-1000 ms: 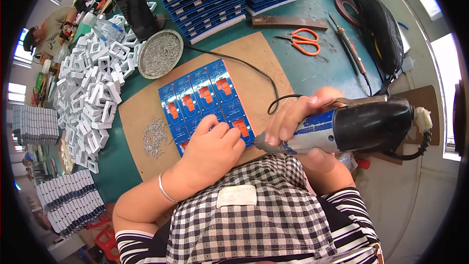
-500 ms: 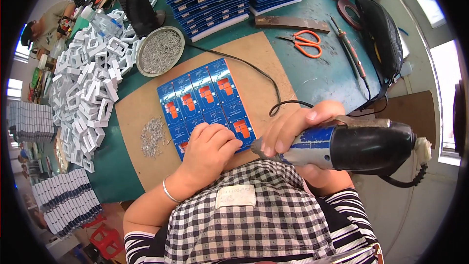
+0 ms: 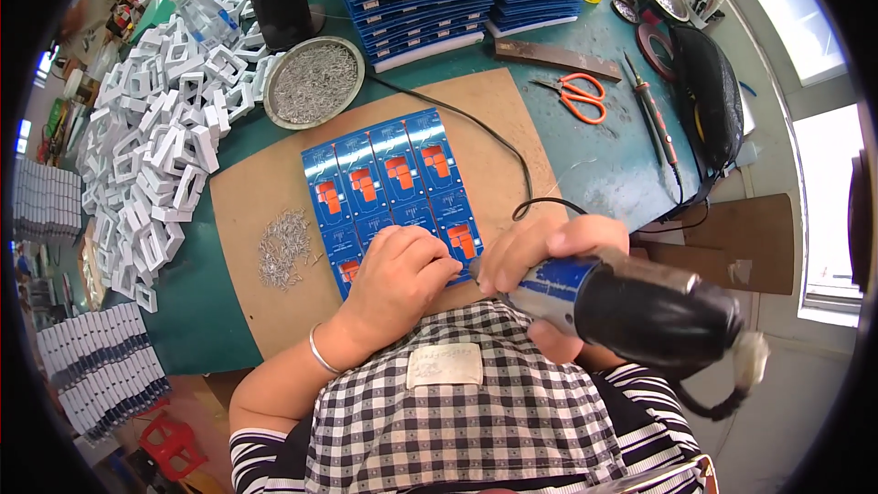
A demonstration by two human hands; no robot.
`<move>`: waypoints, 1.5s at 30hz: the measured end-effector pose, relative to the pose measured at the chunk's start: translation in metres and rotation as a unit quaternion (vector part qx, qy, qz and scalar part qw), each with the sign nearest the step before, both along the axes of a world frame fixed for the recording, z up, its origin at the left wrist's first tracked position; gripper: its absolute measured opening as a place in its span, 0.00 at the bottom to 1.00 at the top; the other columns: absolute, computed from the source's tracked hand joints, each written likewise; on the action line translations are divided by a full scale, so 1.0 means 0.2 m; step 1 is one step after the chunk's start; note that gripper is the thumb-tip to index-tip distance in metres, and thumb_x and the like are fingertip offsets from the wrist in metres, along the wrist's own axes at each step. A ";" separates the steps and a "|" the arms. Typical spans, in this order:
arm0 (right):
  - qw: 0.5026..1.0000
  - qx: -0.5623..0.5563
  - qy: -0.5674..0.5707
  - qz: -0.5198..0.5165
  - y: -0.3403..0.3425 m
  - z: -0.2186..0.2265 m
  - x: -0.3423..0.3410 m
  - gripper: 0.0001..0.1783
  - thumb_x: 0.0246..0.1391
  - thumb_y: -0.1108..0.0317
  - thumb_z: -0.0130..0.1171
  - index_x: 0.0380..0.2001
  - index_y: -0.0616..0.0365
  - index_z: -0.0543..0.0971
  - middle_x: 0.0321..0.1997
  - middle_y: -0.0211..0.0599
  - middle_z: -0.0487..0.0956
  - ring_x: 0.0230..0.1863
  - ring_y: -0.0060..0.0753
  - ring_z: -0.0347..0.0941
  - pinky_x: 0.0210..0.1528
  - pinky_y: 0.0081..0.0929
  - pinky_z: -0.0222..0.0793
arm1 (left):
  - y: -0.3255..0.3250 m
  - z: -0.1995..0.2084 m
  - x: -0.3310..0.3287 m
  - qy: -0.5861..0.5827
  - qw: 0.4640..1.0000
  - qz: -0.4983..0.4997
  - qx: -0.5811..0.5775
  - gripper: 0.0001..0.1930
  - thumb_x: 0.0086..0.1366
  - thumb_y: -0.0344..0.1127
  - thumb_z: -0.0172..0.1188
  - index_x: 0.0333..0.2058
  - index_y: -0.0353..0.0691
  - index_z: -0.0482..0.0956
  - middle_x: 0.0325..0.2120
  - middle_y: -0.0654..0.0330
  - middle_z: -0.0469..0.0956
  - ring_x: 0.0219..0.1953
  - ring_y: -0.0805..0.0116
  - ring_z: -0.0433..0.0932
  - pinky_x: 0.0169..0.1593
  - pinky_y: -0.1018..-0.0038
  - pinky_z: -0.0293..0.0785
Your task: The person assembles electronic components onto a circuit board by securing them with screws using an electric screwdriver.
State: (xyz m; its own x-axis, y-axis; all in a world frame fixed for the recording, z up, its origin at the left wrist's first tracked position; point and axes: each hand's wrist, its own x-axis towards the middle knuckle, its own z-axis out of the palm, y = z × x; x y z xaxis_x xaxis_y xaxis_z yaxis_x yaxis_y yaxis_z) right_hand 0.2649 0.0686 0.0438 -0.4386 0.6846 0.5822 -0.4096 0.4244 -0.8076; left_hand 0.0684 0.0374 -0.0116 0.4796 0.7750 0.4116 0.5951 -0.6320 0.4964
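A blue circuit board panel point(image 3: 322, 160) with orange patches lies on a brown cardboard sheet point(image 3: 498, 119). Over its near edge rests my left hand point(image 3: 398, 274), fingers curled and thumb and forefinger drawn together; whatever they pinch is hidden. My right hand point(image 3: 540, 252) wraps round a corded power tool point(image 3: 631, 311) with a silver, blue and black body. The tool is tilted, its narrow front end beside my left fingertips at the panel's near right corner. Its very tip is too small to make out. Left of the panel is a loose pile of small silvery metal pieces point(image 3: 285, 252).
A round metal dish point(image 3: 315, 82) of similar pieces stands behind, near a heap of white plastic frames point(image 3: 174, 146). Blue panel stacks point(image 3: 421, 9) rise at the back. Orange-handled scissors point(image 3: 583, 99), a soldering iron point(image 3: 657, 114) and a black pouch point(image 3: 709, 91) lie at right.
The tool's rear end has swung down toward me, and its front end has moved slightly up and left. My left hand stays at the panel's near edge. The whole view has shifted slightly.
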 end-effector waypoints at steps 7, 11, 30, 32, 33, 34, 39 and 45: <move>0.998 -0.014 0.061 -0.004 0.03 -0.01 -0.01 0.33 0.44 0.74 0.65 0.51 0.61 0.59 0.33 0.47 0.75 0.32 0.39 0.76 0.39 0.34 0.76 | 0.00 -0.03 -0.01 -0.018 1.000 -0.004 0.002 0.06 0.48 0.30 0.63 0.29 0.43 0.79 0.30 0.64 0.74 0.39 0.64 0.74 0.43 0.67 0.69; 0.997 -0.023 0.080 0.007 0.02 -0.01 -0.01 0.33 0.45 0.73 0.65 0.52 0.60 0.58 0.32 0.47 0.75 0.32 0.38 0.76 0.39 0.34 0.76 | -0.01 -0.03 -0.01 -0.025 1.000 -0.002 0.012 0.07 0.47 0.30 0.64 0.29 0.43 0.79 0.30 0.65 0.74 0.39 0.64 0.74 0.43 0.66 0.69; 0.995 0.072 -0.049 0.043 0.00 0.05 -0.10 0.28 0.52 0.62 0.66 0.47 0.55 0.59 0.28 0.41 0.74 0.27 0.40 0.74 0.33 0.37 0.74 | -0.01 0.05 -0.07 -0.067 0.997 -0.016 -0.039 0.07 0.51 0.32 0.62 0.31 0.41 0.79 0.31 0.63 0.75 0.40 0.64 0.74 0.47 0.67 0.68; 0.999 0.007 0.004 0.045 0.03 -0.01 -0.10 0.34 0.43 0.70 0.71 0.49 0.58 0.62 0.32 0.46 0.76 0.30 0.40 0.76 0.34 0.34 0.73 | -0.02 0.05 -0.12 -0.073 0.997 0.010 -0.021 0.11 0.52 0.30 0.65 0.36 0.42 0.80 0.36 0.62 0.78 0.44 0.61 0.76 0.48 0.65 0.68; 0.998 -0.061 -0.004 0.005 -0.01 0.01 -0.10 0.32 0.44 0.68 0.72 0.48 0.56 0.62 0.31 0.45 0.76 0.31 0.41 0.76 0.35 0.35 0.74 | -0.02 0.07 -0.14 -0.072 0.997 0.038 -0.013 0.10 0.54 0.31 0.66 0.37 0.42 0.81 0.35 0.62 0.79 0.45 0.61 0.76 0.48 0.65 0.69; 0.998 -0.058 -0.013 0.015 0.02 0.00 -0.10 0.31 0.46 0.66 0.71 0.47 0.56 0.62 0.30 0.44 0.75 0.31 0.41 0.76 0.36 0.37 0.75 | -0.03 0.07 -0.18 -0.069 0.996 0.051 -0.012 0.10 0.54 0.31 0.66 0.37 0.42 0.81 0.35 0.62 0.79 0.45 0.61 0.76 0.48 0.65 0.69; 0.997 -0.052 0.018 0.049 0.03 -0.02 -0.12 0.31 0.47 0.66 0.70 0.47 0.56 0.61 0.30 0.44 0.75 0.30 0.41 0.76 0.36 0.38 0.76 | -0.04 0.04 -0.51 -0.042 0.975 0.217 0.011 0.06 0.53 0.30 0.65 0.31 0.41 0.80 0.29 0.59 0.78 0.35 0.60 0.76 0.41 0.65 0.73; 0.965 -0.227 0.117 -0.063 0.15 -0.08 -0.10 0.31 0.50 0.52 0.59 0.51 0.54 0.61 0.26 0.36 0.69 0.21 0.34 0.70 0.27 0.33 0.72 | 0.00 -0.02 -0.81 0.078 0.950 0.303 -0.013 0.04 0.54 0.30 0.64 0.30 0.43 0.81 0.26 0.60 0.75 0.34 0.58 0.75 0.39 0.63 0.72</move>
State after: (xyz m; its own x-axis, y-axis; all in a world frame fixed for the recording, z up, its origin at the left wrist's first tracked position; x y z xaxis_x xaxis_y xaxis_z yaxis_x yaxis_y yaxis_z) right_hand 0.2445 0.0992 0.0282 -0.2281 0.9319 0.2820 -0.5714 0.1063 -0.8137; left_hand -0.0931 0.0382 -0.0164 -0.0033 0.9368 0.3499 0.9130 -0.1399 0.3833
